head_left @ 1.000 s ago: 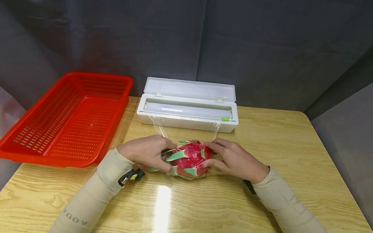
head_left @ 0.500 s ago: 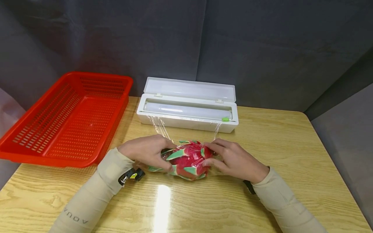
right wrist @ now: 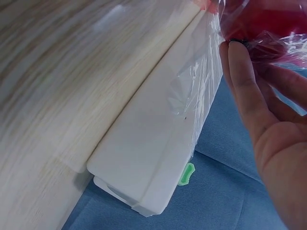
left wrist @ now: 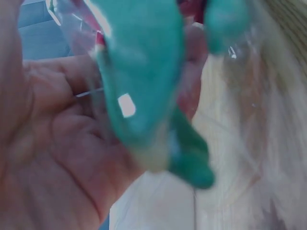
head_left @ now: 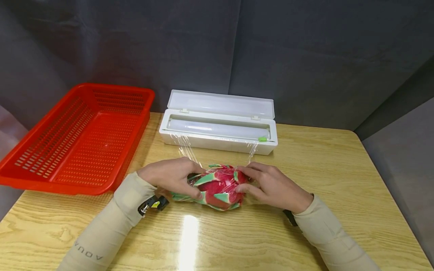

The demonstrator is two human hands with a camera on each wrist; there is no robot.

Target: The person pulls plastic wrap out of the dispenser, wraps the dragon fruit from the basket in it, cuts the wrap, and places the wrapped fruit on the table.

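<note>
A red dragon fruit (head_left: 220, 188) with green scales lies between my two hands, covered in clear plastic wrap (head_left: 185, 147). The wrap runs back as a stretched sheet to a long white dispenser box (head_left: 217, 142). My left hand (head_left: 173, 176) grips the fruit's left, stem end, thumb in front and fingers behind. In the left wrist view, green scales (left wrist: 144, 72) under the film lie against the palm and fingers. At the fruit's right end, my right hand (head_left: 268, 184) holds it between thumb and fingers. The right wrist view shows fingertips pressed to the filmed red skin (right wrist: 264, 24).
The dispenser's lid (head_left: 220, 103) stands open at the back, with a wrap roll (head_left: 217, 128) inside and a green slide cutter (head_left: 262, 139) at its right front. A red plastic basket (head_left: 112, 180) stands at the left of the wooden table (head_left: 339, 180). A dark curtain (head_left: 305, 67) hangs behind.
The dragon fruit has turned very slightly between my hands, its front edge a touch nearer to me. Both hands stay nearly in place, and the film remains stretched to the box.
</note>
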